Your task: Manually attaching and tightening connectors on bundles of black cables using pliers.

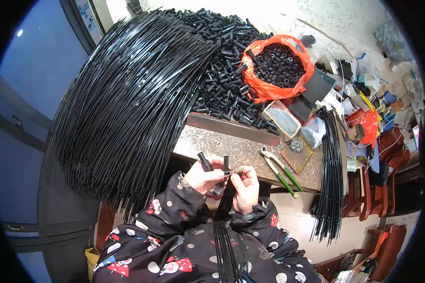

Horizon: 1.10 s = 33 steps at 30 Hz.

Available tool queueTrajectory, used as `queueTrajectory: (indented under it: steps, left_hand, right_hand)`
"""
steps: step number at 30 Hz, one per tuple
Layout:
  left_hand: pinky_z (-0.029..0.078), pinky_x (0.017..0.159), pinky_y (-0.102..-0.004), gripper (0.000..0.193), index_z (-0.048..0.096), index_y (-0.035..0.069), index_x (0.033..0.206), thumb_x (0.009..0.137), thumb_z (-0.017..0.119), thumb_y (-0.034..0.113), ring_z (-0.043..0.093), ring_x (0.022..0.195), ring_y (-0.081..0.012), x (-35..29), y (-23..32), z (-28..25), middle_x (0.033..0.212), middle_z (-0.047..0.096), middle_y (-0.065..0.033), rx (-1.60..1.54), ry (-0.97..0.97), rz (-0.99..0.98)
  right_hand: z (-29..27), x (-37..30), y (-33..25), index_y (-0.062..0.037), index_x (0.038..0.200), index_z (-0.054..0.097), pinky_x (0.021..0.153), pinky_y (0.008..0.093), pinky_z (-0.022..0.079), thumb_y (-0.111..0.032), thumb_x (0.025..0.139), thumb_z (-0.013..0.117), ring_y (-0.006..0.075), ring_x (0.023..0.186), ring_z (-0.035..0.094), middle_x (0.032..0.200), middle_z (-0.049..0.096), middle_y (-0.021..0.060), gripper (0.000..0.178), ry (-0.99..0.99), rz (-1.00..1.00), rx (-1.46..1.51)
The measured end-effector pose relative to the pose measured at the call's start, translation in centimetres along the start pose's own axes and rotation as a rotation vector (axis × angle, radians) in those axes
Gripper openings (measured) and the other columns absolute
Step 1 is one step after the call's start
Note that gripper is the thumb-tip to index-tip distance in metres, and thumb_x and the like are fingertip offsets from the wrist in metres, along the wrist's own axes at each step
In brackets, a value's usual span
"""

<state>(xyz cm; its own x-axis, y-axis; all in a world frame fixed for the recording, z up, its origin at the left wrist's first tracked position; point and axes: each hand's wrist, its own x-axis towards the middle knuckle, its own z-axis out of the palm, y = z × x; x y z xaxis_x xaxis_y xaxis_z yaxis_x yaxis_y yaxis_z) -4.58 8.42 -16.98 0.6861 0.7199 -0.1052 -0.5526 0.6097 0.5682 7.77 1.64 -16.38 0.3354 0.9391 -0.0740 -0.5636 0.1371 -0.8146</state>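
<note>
Left hand (201, 177) gripping black cap (204, 162), right hand (245, 187) closed around black rods (226, 188), pliers (278, 170) nearby

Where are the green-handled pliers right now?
The green-handled pliers lie on the speckled countertop, just right of the right hand, beside a shallow amber tray.

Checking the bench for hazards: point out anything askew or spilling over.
The big fan of black rods overhangs the table's near edge, as does the smaller bundle at right. Green-handled pliers lie close to the edge.
</note>
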Motion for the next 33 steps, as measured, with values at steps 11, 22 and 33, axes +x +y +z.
queueTrajectory:
  steps: [11, 22, 33]
  left_hand:
    - [0.047, 0.077, -0.0285, 0.024, 0.056, -0.001, 0.096, 0.073, 0.063, 0.0, 0.059, 0.085, -0.0184, 0.2, 0.1, -0.2, 0.095, 0.061, -0.0115, -0.02, 0.043, -0.059]
    - [0.047, 0.077, -0.0274, 0.025, 0.057, -0.002, 0.096, 0.073, 0.063, 0.003, 0.059, 0.085, -0.0179, -0.1, 0.4, 0.1, 0.094, 0.061, -0.0106, -0.006, 0.025, -0.06]
    - [0.046, 0.076, -0.0275, 0.027, 0.058, -0.001, 0.099, 0.073, 0.064, 0.002, 0.059, 0.084, -0.0182, -0.4, 0.6, 0.9, 0.094, 0.062, -0.0115, 0.181, 0.075, 0.024]
  right_hand:
    - [0.0, 0.0, -0.3, -0.0034, 0.093, 0.047, 0.073, 0.0214, 0.041, 0.004, 0.078, 0.059, 0.0096, 0.075, 0.051, 0.085, 0.052, 0.0022, 0.021, 0.003, -0.006, -0.001]
    - [-0.4, 0.1, 0.0, -0.0039, 0.094, 0.048, 0.073, 0.0209, 0.04, 0.003, 0.077, 0.06, 0.0086, 0.079, 0.05, 0.086, 0.053, 0.002, 0.021, -0.006, 0.004, -0.002]
    - [-0.5, 0.1, -0.1, -0.0038, 0.093, 0.048, 0.074, 0.0213, 0.04, 0.003, 0.077, 0.06, 0.0085, 0.079, 0.05, 0.086, 0.053, 0.0017, 0.021, -0.021, 0.045, 0.004]
